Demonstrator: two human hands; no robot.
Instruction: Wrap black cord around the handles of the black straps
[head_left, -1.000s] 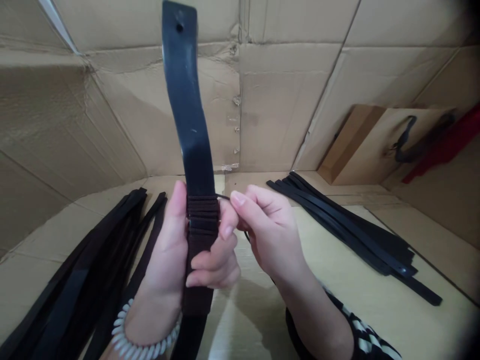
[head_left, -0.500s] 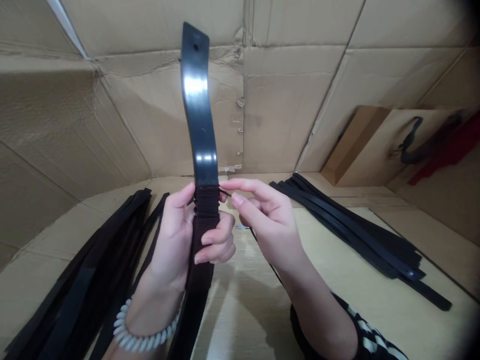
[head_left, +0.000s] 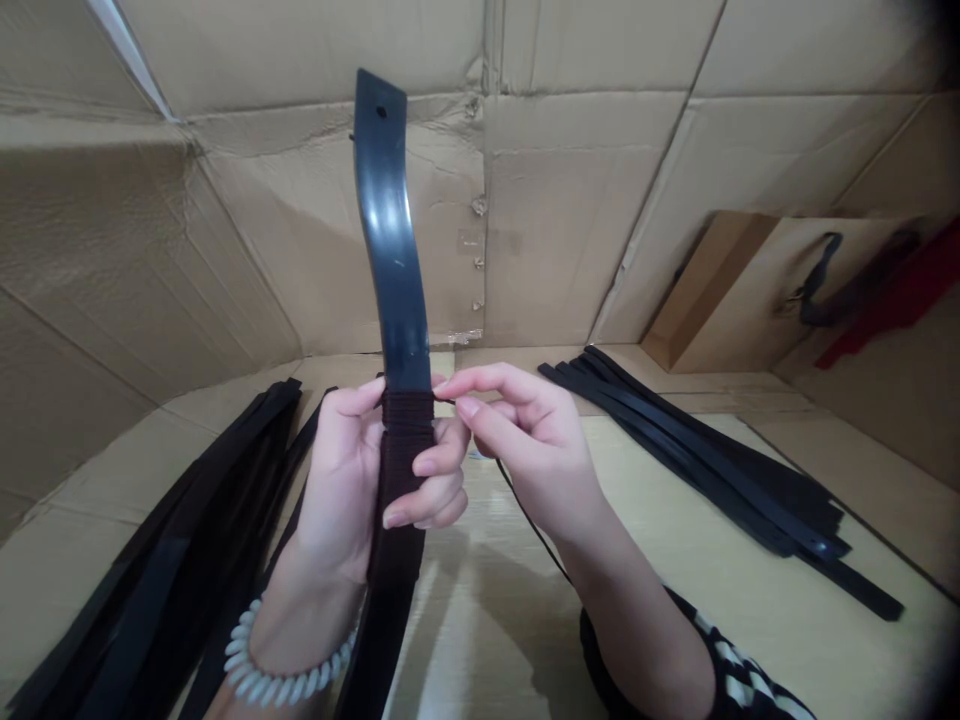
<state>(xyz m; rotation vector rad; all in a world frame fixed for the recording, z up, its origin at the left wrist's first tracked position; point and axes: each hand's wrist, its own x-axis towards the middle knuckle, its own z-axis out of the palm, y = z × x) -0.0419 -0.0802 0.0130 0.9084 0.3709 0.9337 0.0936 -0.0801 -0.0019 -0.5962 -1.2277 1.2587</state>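
A long, glossy black strip (head_left: pixel 394 270) with a small hole near its top end stands upright in front of me, bending slightly. Dark cord is wound around its middle as a wrapping (head_left: pixel 407 410), the coils lying side by side. My left hand (head_left: pixel 345 470) is closed around the wrapped part, thumb at the left edge and fingers curled over the front. At the strip's right edge my right hand (head_left: pixel 529 435) pinches the thin dark cord (head_left: pixel 525 510) between thumb and index finger. The cord's loose length hangs down behind my right wrist.
Many black strips (head_left: pixel 172 530) lie in a pile at the left. Another bundle of black strips (head_left: pixel 697 455) rests on the pale tabletop (head_left: pixel 480 620) at the right. Cardboard walls (head_left: pixel 570 210) surround the table, and a brown paper bag (head_left: pixel 720 290) stands at the back right.
The strip has dropped a little and shifted slightly left with my left hand. The upper coils, spaced apart before, now sit closer together. My right hand still pinches the cord.
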